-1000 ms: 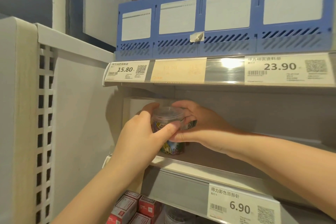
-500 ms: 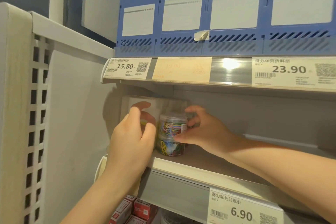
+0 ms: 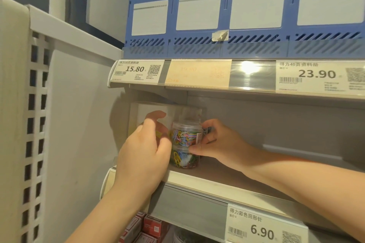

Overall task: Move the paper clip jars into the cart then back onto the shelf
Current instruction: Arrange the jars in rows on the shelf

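Holding coloured paper clips, two clear jars, stacked.

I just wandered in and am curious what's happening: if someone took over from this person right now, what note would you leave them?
Left hand: open, fingers relaxed, close against the left of the jar stack; contact unclear.
Right hand: thumb and fingers curled round the upper jar from its right.
Jars: upper jar sits on the lower jar, both on the shelf near its left end.
Done: these two look returned to the shelf.
To do: let go and check the stack is steady; the cart is out of view, so whether more jars wait cannot be told.
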`<act>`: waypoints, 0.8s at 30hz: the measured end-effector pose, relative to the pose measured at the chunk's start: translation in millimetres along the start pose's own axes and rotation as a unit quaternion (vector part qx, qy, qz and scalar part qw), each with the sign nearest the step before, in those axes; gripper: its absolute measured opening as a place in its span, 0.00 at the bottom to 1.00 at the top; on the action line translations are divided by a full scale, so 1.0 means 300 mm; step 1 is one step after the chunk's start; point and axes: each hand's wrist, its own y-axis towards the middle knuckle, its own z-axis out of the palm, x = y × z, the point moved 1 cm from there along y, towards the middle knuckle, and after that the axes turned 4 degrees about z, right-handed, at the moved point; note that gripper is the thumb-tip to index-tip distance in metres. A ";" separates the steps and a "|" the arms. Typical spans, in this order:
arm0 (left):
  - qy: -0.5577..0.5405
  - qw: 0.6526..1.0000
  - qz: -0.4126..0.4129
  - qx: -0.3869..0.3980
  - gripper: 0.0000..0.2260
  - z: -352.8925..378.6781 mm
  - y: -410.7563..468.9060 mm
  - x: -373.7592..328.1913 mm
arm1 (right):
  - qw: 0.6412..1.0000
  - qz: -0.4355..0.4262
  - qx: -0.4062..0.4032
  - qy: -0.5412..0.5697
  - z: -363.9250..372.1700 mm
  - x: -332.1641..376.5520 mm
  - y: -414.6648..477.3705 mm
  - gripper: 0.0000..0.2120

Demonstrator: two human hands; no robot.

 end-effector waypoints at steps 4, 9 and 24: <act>0.015 1.000 0.008 0.005 0.08 0.001 -0.002 -0.008 | 1.000 0.009 0.000 0.003 -0.004 -0.002 0.002 0.26; 0.028 0.999 0.014 -0.008 0.10 0.009 -0.002 0.000 | 1.000 0.016 0.003 -0.012 -0.012 0.002 0.002 0.26; 0.064 0.982 0.122 0.128 0.10 -0.113 -0.107 -0.146 | 0.974 0.003 0.057 -0.221 -0.135 0.129 -0.195 0.06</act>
